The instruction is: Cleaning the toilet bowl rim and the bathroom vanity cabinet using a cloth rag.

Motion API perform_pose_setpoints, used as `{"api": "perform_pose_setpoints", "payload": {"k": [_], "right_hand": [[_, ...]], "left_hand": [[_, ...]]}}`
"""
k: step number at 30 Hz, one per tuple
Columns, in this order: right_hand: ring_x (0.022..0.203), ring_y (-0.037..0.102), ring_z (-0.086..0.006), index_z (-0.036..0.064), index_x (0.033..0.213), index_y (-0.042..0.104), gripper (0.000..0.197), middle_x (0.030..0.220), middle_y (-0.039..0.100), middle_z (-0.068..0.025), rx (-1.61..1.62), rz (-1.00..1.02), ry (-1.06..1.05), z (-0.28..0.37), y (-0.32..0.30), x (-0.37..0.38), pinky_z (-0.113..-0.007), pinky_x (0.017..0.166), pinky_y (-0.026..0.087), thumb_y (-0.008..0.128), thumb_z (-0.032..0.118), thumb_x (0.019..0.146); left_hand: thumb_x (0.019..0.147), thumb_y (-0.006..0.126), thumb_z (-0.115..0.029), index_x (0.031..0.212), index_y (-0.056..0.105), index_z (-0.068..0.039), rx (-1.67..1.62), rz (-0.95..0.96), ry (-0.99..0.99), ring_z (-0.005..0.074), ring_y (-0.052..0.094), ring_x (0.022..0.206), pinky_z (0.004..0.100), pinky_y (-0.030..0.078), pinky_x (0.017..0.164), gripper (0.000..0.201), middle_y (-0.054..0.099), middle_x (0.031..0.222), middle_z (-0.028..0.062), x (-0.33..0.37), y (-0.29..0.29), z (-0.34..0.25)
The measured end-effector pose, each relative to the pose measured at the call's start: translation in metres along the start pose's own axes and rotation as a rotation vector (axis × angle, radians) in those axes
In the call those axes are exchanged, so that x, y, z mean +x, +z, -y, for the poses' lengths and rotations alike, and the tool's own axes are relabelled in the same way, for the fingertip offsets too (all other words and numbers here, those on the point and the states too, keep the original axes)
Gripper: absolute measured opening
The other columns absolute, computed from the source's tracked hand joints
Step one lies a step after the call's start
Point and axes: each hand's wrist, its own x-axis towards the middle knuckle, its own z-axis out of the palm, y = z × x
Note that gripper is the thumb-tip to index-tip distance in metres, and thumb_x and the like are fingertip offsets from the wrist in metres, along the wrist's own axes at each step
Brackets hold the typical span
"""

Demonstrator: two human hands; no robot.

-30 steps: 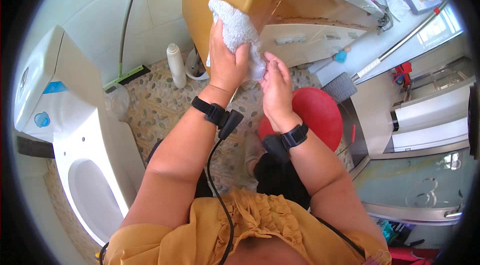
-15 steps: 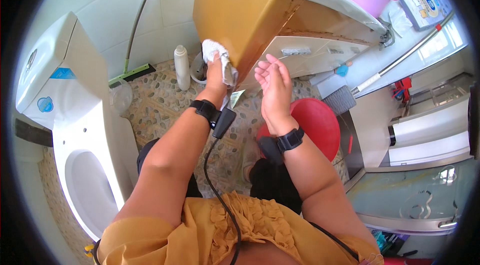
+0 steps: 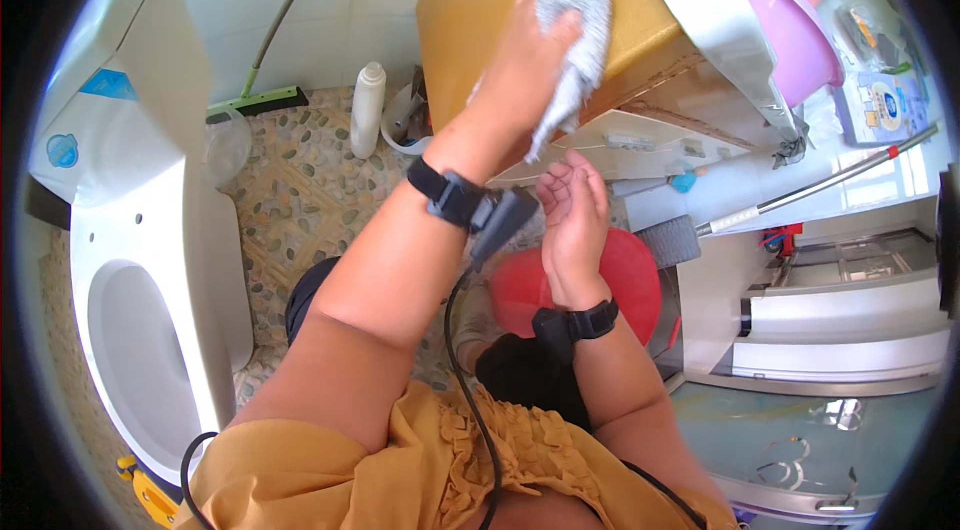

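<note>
My left hand (image 3: 522,68) is closed on a grey-white cleaning cloth (image 3: 582,15), which lies spread against the upper side of a golden-brown vanity cabinet (image 3: 468,10). One end of the cloth hangs down past the cabinet's corner edge. My right hand (image 3: 577,230) is held palm up below the cabinet's white front panel (image 3: 655,142), fingers loosely curled and holding nothing. Beneath it on the floor is a red basin (image 3: 625,285). Black straps with small devices sit on both wrists, and a cable hangs from the left one.
A white toilet (image 3: 150,230) stands to my left. Near the wall are a white bottle (image 3: 368,110), a green floor squeegee (image 3: 262,102) and a small white tub (image 3: 402,120). A pink-purple basin (image 3: 785,30) rests on the cabinet's white top. A grey-headed brush (image 3: 668,242) lies to the right.
My left hand has moved the cloth up and to the right, from the cabinet's lower edge to high on its side. My right hand stays raised, open and without anything in it.
</note>
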Motion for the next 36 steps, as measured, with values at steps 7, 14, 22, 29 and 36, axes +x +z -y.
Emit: {"api": "perform_pose_setpoints", "payload": {"k": [7, 14, 22, 29, 36], "right_hand": [[0.097, 0.06, -0.0174, 0.0011, 0.133, 0.054, 0.036, 0.109, 0.062, -0.0094, 0.051, 0.046, 0.065, -0.007, 0.005, -0.004, -0.033, 0.092, 0.051, 0.046, 0.025, 0.107], [0.096, 0.061, -0.0164, 0.001, 0.131, 0.055, 0.036, 0.107, 0.063, -0.0086, 0.065, 0.072, 0.008, -0.005, 0.016, -0.004, -0.033, 0.091, 0.051, 0.047, 0.026, 0.107], [0.097, 0.06, -0.0141, 0.0008, 0.131, 0.056, 0.036, 0.109, 0.064, -0.0082, 0.04, 0.036, -0.067, 0.001, 0.012, 0.002, -0.031, 0.092, 0.05, 0.047, 0.026, 0.107], [0.107, 0.063, -0.0146, -0.0016, 0.132, 0.056, 0.036, 0.123, 0.064, -0.0083, 0.173, 0.034, -0.144, 0.015, 0.029, -0.006, -0.029, 0.094, 0.05, 0.048, 0.023, 0.107], [0.102, 0.063, -0.0123, -0.0014, 0.13, 0.055, 0.033, 0.117, 0.066, -0.0065, 0.149, 0.061, -0.153, 0.022, 0.024, -0.009, -0.027, 0.089, 0.051, 0.044, 0.022, 0.108]], "left_hand": [[0.102, 0.047, -0.052, 0.135, 0.054, -0.006, -0.253, -0.35, -0.67, 0.0198, 0.062, 0.097, 0.0339, 0.049, 0.083, 0.057, 0.066, 0.113, 0.0112, -0.011, -0.063, 0.147], [0.105, 0.034, -0.056, 0.131, 0.059, -0.012, -0.494, -0.376, -1.153, 0.0239, 0.061, 0.1, 0.0394, 0.047, 0.089, 0.057, 0.067, 0.112, 0.0075, -0.066, -0.078, 0.167], [0.107, 0.036, -0.044, 0.137, 0.052, -0.005, -0.369, -0.448, -0.712, 0.0213, 0.057, 0.105, 0.0365, 0.048, 0.088, 0.052, 0.063, 0.115, 0.0116, -0.101, 0.011, 0.036], [0.098, 0.049, -0.021, 0.138, 0.043, 0.008, 0.091, -0.037, -0.087, 0.0442, 0.043, 0.133, 0.046, 0.029, 0.115, 0.049, 0.048, 0.138, 0.0298, -0.08, 0.009, -0.037], [0.095, 0.056, -0.023, 0.143, 0.039, 0.007, 0.023, 0.086, -0.043, 0.0396, 0.041, 0.137, 0.0424, 0.027, 0.117, 0.059, 0.048, 0.142, 0.0264, -0.055, 0.003, -0.039]]}}
